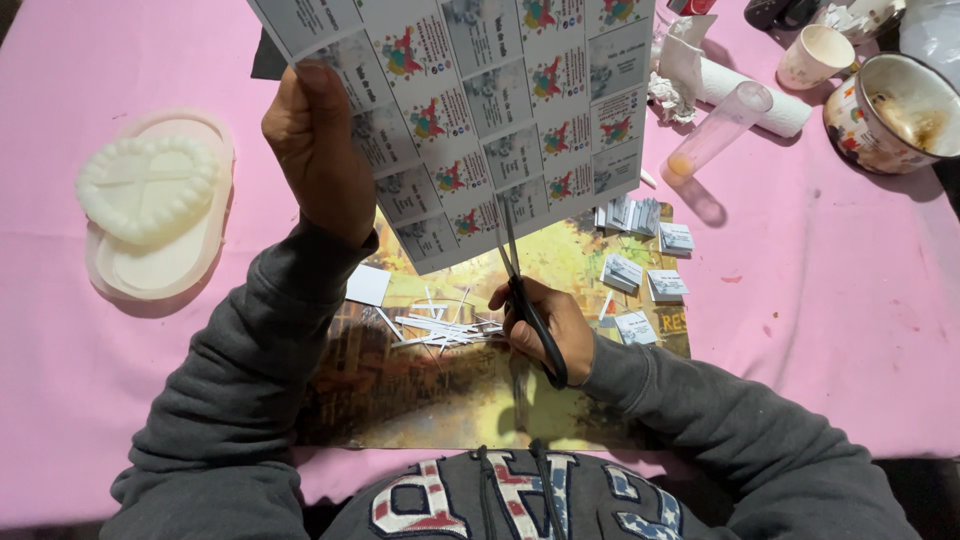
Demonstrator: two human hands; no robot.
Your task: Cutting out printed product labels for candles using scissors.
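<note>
label sheet point(500, 110) held up over the picture placemat point(450, 390), gridded with small printed labels. left hand point(318, 150) clamped on the sheet's left edge. right hand point(545, 325) closed around black-handled scissors point(522, 290), blades at the sheet's bottom edge. paper strips point(440, 328) lie on the placemat just left of the right hand; cut labels point(640, 270) piled at the placemat's upper right. white heart mould point(150, 190) well left of the placemat.

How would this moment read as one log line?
left hand: holds label sheet up | right hand: scissors cutting sheet's lower edge | below: paper strips, cut labels on picture mat
</note>
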